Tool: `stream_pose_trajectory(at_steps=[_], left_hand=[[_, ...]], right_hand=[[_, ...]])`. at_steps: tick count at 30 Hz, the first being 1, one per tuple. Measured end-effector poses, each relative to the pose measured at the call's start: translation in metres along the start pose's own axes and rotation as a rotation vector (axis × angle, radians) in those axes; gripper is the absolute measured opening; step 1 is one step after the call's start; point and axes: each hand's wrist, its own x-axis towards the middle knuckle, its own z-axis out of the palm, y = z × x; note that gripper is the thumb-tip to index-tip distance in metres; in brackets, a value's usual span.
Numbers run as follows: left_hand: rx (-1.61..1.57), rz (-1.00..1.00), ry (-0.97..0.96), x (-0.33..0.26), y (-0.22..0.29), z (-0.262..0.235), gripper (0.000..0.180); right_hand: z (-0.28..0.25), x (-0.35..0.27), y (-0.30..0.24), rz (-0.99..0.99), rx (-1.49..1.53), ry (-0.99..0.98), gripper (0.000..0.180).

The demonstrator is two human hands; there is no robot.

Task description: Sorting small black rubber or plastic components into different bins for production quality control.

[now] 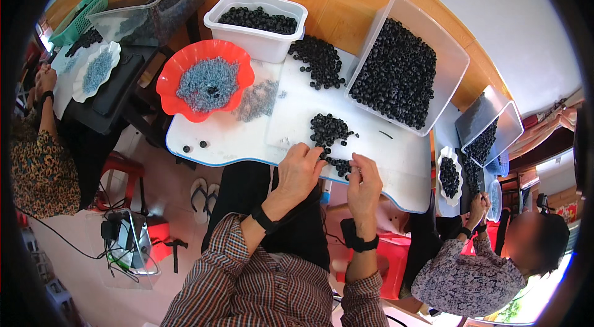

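Observation:
My left hand (299, 172) is closed in a pinch at the near edge of a small pile of black ring-like parts (328, 129). A black part seems to be at its fingertips, too small to make out well. Facing it, my right hand (365, 183) has its thumb and fingers pressed together beside a few more black parts (339, 167). What the right fingers hold, if anything, is hidden. Both hands are over the front edge of the white table (241, 141). A larger heap of black parts (318, 61) lies farther back.
A red scalloped bowl (241, 82) holds small clear bluish pieces. Behind stand a white tub (247, 36) and a large clear bin (451, 73) of black parts. People sit at tables left (46, 172) and right (470, 277). Slippers (199, 198) lie on the floor.

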Motion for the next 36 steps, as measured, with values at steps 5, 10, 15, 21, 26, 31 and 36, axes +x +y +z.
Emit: stream_pose_trajectory(at_steps=[5, 10, 15, 21, 26, 31, 36], left_hand=[[0.054, 0.031, 0.012, 0.002, 0.003, 0.006, 0.029], [0.045, 0.01, 0.033, 0.001, 0.001, 0.012, 0.027], [-0.008, -0.056, 0.014, 0.004, 0.003, 0.014, 0.023], [0.0, -0.041, 0.063, 0.005, 0.004, 0.015, 0.022], [-0.012, -0.027, 0.087, 0.004, 0.007, 0.017, 0.023], [-0.033, -0.02, 0.089, 0.004, 0.009, 0.015, 0.022], [-0.025, -0.015, 0.096, 0.003, 0.009, 0.016, 0.022]], right_hand=[[0.003, -0.028, -0.011, 0.053, 0.056, 0.064, 0.023], [0.016, -0.057, -0.011, 0.064, 0.101, 0.091, 0.022], [0.023, -0.067, -0.009, 0.065, 0.121, 0.079, 0.023], [0.03, -0.056, -0.01, 0.044, 0.167, 0.085, 0.022], [0.031, -0.049, -0.007, -0.019, 0.106, 0.07, 0.021], [0.033, -0.045, -0.008, 0.036, 0.145, 0.056, 0.024], [0.037, -0.04, -0.007, 0.012, 0.118, 0.061, 0.023]])
